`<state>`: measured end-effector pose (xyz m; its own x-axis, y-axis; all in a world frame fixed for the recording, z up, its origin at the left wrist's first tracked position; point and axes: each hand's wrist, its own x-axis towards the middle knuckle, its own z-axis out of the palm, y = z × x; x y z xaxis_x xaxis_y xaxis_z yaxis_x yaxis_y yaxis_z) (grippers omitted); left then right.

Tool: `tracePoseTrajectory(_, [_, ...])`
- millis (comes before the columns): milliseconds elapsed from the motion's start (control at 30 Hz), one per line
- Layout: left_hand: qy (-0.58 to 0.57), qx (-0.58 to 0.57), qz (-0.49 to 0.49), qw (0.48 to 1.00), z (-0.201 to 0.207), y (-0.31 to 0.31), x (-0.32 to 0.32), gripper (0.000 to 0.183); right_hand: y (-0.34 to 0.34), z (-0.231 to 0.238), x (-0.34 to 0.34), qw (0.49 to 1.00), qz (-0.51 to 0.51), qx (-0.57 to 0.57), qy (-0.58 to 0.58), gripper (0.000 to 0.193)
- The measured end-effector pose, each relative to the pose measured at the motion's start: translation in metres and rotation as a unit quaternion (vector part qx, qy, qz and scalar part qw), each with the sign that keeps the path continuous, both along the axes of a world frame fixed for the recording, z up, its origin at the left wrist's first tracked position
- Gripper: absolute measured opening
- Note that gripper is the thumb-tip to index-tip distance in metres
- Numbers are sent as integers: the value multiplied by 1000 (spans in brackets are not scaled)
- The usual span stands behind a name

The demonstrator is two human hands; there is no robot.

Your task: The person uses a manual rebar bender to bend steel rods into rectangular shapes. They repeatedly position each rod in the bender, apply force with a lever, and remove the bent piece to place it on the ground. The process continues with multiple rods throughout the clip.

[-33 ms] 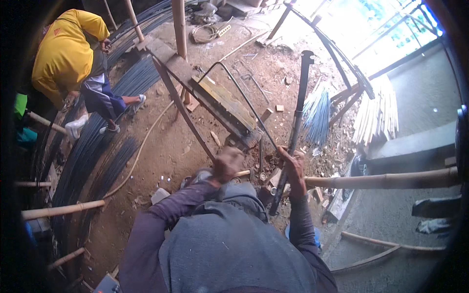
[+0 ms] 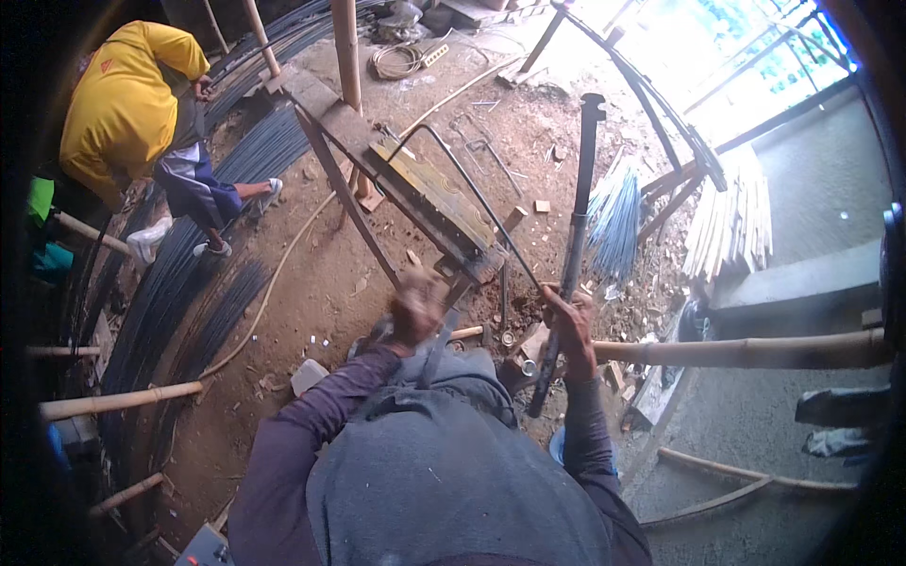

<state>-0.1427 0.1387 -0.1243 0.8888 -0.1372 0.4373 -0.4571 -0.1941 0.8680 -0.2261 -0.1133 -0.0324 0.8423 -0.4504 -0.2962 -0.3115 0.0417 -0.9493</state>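
Observation:
My right hand (image 2: 571, 330) is closed around a long dark rebar bending bar (image 2: 578, 231), held steeply with its notched end up. A thin bent steel rod (image 2: 479, 203) runs from the same hand up to the far left, its hooked end over a narrow bench (image 2: 444, 203). The bench has a yellowish board on top. By the bench's near end is my left hand (image 2: 418, 304), smeared by motion; I cannot make out its fingers or whether they hold anything. A grey strip-like thing (image 2: 436, 347) shows just below that hand, blurred.
A person in a yellow shirt (image 2: 118, 94) bends over long bundled steel rods (image 2: 184, 264) at the left. A bamboo pole (image 2: 746, 351) juts in at right. Cut rods (image 2: 615, 226) and pale sticks (image 2: 731, 217) lie beyond. A coiled cable (image 2: 396, 62) rests at the back.
My left hand has moved a little left and turned. The bent rod's hooked end has shifted slightly right. My right hand still grips the bar and has moved slightly right.

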Motion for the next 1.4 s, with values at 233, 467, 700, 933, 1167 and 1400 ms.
tracePoseTrajectory(233, [82,27,34,996,6,22,153,36,-81,-18,2,990,131,13,54,40])
tracePoseTrajectory(467, [303,287,9,909,-88,33,167,17,-101,-93,28,980,120,-83,136,34])
tracePoseTrajectory(700, [303,103,13,947,-155,15,176,32,-106,-146,51,973,126,-124,150,32])
tracePoseTrajectory(933, [428,69,-28,901,-177,25,188,28,-113,-170,63,930,213,-239,179,34])
tracePoseTrajectory(1167, [565,52,-107,817,-187,37,213,26,-118,-184,64,948,192,-219,129,37])
tracePoseTrajectory(1400, [583,89,-124,798,-177,35,219,31,-125,-209,53,938,191,-195,213,30])
